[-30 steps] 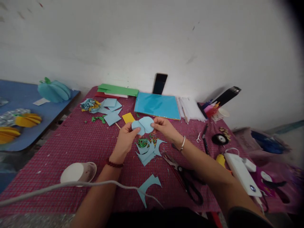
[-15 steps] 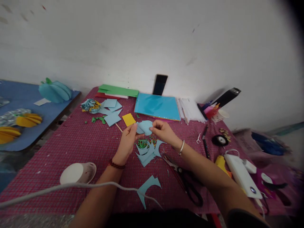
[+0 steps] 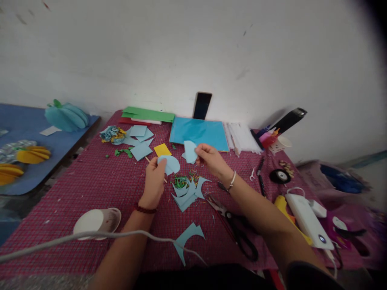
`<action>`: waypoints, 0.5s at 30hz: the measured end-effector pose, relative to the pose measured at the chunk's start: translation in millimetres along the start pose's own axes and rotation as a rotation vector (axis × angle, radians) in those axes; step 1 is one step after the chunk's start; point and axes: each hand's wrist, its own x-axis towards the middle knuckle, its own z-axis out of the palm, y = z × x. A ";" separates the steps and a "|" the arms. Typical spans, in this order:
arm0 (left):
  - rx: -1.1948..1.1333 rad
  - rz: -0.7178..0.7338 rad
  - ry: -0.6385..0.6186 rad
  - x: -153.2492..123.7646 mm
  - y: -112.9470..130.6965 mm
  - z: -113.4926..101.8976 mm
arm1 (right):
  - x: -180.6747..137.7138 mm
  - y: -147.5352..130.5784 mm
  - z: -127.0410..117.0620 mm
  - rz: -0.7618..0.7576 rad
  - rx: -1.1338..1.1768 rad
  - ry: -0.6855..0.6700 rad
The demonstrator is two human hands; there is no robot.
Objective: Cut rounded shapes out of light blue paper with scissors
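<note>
My left hand [image 3: 155, 177] pinches a rounded light blue paper piece [image 3: 171, 164] above the table. Held by my right hand [image 3: 211, 158] is a second light blue paper piece [image 3: 190, 152], with a folded or overlapping edge, a little apart from the first. Below both hands lies a pile of light blue paper offcuts [image 3: 188, 197] with green and yellow shreds [image 3: 182, 181]. A yellow paper square [image 3: 162, 150] rests just behind my left hand. Black-handled scissors [image 3: 238, 231] lie under my right forearm.
A paper cup [image 3: 96, 222] lies on its side at the left, crossed by a white cable [image 3: 133, 233]. Blue sheets [image 3: 199, 133] and a leaning phone [image 3: 202, 105] stand at the back. On the right are a yellow glue gun [image 3: 282, 207] and a white power bank [image 3: 308, 221].
The blue paper held between both hands has come apart into two pieces. My left hand has moved left with one, and my right hand has moved slightly up with the other.
</note>
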 end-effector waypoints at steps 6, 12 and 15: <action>-0.319 -0.370 -0.097 -8.3 3.6 8.7 | 14.8 8.3 23.9 -0.078 -0.472 -0.185; -0.251 -0.394 -0.096 -2.7 -0.4 -0.2 | 36.6 23.8 -3.9 -0.090 -1.162 0.057; -0.231 -0.346 -0.133 -0.6 0.8 -4.0 | 38.1 34.3 -8.9 0.012 -1.225 0.038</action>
